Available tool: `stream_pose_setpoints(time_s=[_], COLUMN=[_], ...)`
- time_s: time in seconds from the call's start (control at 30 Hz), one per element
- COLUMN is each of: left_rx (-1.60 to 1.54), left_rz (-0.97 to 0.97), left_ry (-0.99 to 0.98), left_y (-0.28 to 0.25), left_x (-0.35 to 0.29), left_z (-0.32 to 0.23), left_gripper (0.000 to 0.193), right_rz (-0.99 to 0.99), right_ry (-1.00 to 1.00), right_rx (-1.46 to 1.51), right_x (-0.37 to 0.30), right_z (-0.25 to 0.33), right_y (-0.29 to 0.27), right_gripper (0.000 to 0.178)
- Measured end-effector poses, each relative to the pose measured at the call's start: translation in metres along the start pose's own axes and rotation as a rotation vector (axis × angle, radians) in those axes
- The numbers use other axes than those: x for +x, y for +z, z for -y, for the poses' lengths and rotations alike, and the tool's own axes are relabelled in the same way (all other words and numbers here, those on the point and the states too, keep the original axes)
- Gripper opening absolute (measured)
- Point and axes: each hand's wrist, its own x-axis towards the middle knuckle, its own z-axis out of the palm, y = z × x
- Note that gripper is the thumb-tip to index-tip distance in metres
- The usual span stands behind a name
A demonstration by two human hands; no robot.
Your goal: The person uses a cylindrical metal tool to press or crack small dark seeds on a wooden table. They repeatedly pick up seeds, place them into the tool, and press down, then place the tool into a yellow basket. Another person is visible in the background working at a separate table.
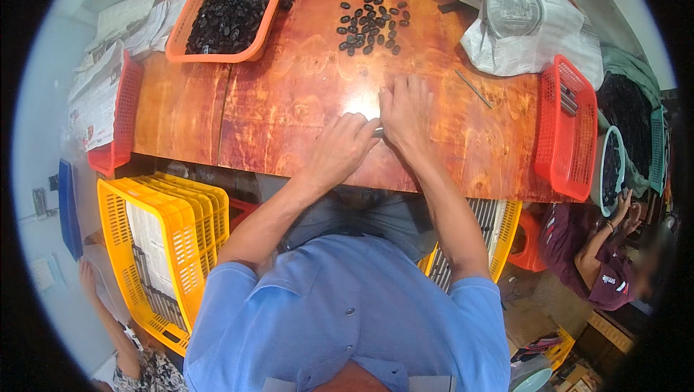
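Observation:
My left hand (pixel 345 147) is closed, its fingers curled round a short, shiny, dark metal piece (pixel 378 132); most of that piece is hidden in the grip. Close beside it, my right hand (pixel 406 113) rests palm down on the wooden table (pixel 289 117), fingers stretched forward and slightly apart. The metal piece's visible end reaches the near side of this right hand. Beyond both hands, several small black oval pieces (pixel 371 23) lie loosely spread. A thin metal rod (pixel 473 89) lies to the right of my right hand.
At the far left, an orange basket (pixel 217 57) holds many black pieces. A red basket (pixel 566 168) with metal tubes stands at the right edge, near newspaper (pixel 499 52). Yellow crates (pixel 181 247) stand below left. Another person (pixel 596 254) sits at right; someone's arm (pixel 108 312) shows lower left.

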Motion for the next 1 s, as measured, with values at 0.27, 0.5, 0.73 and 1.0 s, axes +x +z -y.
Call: stream_pose_setpoints(time_s=[0.27,0.5,0.73,1.0], left_rx=[-0.089,-0.036,-0.031,-0.084], left_rz=[-0.021,0.036,-0.098,-0.022], left_ry=[0.012,-0.001,0.041,0.085], left_y=[0.0,0.015,0.007,-0.003], left_x=[-0.002,-0.01,0.002,0.01], left_z=[0.007,0.009,0.008,0.016], left_gripper=[0.039,0.037,0.034,0.035], right_rz=[0.022,0.037,0.005,-0.069], right_ry=[-0.006,0.012,0.013,-0.012], right_rx=[-0.024,-0.032,-0.027,-0.029], right_x=[0.0,-0.008,0.002,0.002], right_z=[0.005,0.001,-0.001,-0.003], right_y=[-0.001,0.004,0.006,0.01], right_gripper=[0.021,0.022,0.026,0.034])
